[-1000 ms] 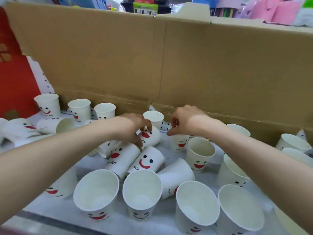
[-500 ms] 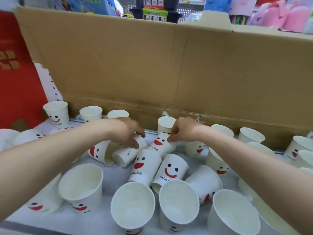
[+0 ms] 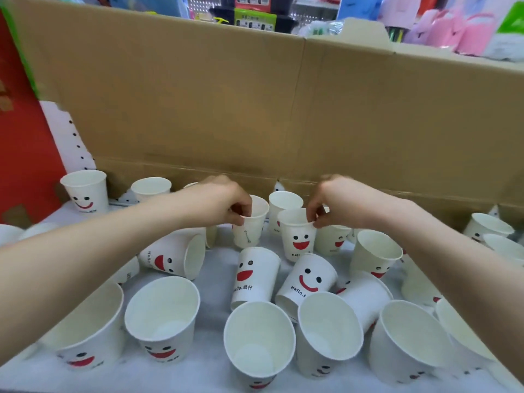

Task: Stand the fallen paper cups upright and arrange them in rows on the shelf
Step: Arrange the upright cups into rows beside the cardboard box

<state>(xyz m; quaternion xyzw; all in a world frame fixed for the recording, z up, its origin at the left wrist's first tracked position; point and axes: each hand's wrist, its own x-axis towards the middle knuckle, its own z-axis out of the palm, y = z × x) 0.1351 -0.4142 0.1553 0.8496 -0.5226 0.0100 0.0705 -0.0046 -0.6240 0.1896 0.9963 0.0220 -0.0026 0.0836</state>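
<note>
Gripping one cup apiece, both hands work at the far middle of the shelf point(image 3: 217, 282), close to the cardboard wall point(image 3: 255, 109). The left hand point(image 3: 224, 204) pinches the rim of a plain-sided cup point(image 3: 249, 228). The right hand point(image 3: 337, 204) pinches the rim of a smiley cup point(image 3: 299, 239) just to its right. Both cups are upright; whether their bases touch the shelf cannot be told. Three fallen cups point(image 3: 253, 275) lie on their sides between the hands and the near row of upright cups point(image 3: 163, 316).

Assessment: thin paper, very light, walls likely to dent under a squeeze. The rolled rim is the stiffest part, so a gentle rim pinch suits. A brushing forearm would probably topple neighbouring cups.
</note>
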